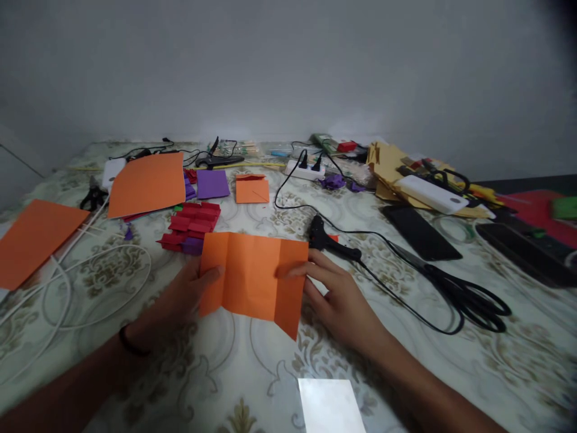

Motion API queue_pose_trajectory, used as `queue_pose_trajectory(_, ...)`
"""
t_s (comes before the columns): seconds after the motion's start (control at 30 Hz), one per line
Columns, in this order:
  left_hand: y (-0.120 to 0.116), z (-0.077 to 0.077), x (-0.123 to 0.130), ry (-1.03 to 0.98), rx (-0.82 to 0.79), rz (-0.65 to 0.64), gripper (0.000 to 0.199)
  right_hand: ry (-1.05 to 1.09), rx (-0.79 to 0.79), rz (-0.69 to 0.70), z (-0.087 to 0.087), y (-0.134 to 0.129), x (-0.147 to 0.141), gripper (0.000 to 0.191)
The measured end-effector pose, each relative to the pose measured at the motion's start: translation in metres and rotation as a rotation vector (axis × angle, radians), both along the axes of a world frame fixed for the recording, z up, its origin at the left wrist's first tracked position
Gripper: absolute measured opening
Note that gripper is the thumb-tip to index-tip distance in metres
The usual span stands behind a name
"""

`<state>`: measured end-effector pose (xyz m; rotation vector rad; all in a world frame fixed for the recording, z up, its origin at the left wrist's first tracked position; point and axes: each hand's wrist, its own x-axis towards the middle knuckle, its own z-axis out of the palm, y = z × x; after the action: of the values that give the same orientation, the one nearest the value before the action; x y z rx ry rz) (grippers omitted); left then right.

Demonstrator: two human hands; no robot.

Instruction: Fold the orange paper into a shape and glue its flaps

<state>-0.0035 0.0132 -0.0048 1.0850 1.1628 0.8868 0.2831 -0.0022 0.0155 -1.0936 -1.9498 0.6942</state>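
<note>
An orange sheet of paper point(251, 278) with two upright creases is held up above the patterned tablecloth, its side panels angled toward me. My left hand point(192, 287) grips its left edge, thumb on the front and the other fingers hidden behind. At the right edge, my right hand point(331, 288) pinches the paper between its fingers. Just behind the sheet lie red folded paper pieces point(193, 224). A black glue gun point(331, 239) rests close beyond my right hand. A white paper rectangle point(332, 404) lies near the front edge of the view.
Large scissors point(464, 294) and a black phone point(419, 231) lie to the right. Orange sheets point(148, 183) and a purple square point(213, 184) sit at the back left. A power strip point(306, 170) feeds the trailing cord. White cable point(67, 288) loops at the left.
</note>
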Motion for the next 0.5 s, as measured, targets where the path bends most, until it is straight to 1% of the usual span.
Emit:
queue_pose_trajectory(0.1, 0.004, 0.001, -0.005, 0.081, -0.015, -0.014, 0.043, -0.015, -0.061, -0.027, 0.003, 0.002, 0.0, 0.039)
queue_pose_trajectory(0.2, 0.008, 0.005, -0.009, 0.146, 0.004, -0.026, 0.045, -0.022, -0.138, -0.072, 0.004, 0.005, -0.001, 0.03)
queue_pose_trajectory(0.27, 0.011, 0.007, -0.012, 0.154, 0.006, -0.031, 0.045, -0.006, -0.182, -0.106, 0.003, 0.007, -0.001, 0.025)
queue_pose_trajectory(0.43, 0.015, 0.009, -0.015, 0.16, -0.014, -0.023, 0.044, 0.089, -0.27, -0.149, -0.006, 0.01, 0.0, 0.021)
queue_pose_trajectory(0.47, 0.015, 0.01, -0.015, 0.157, -0.013, -0.007, 0.044, 0.137, -0.304, -0.157, -0.008, 0.01, 0.0, 0.025)
queue_pose_trajectory(0.5, 0.015, 0.011, -0.014, 0.146, -0.01, 0.012, 0.044, 0.197, -0.344, -0.163, -0.008, 0.01, 0.0, 0.034)
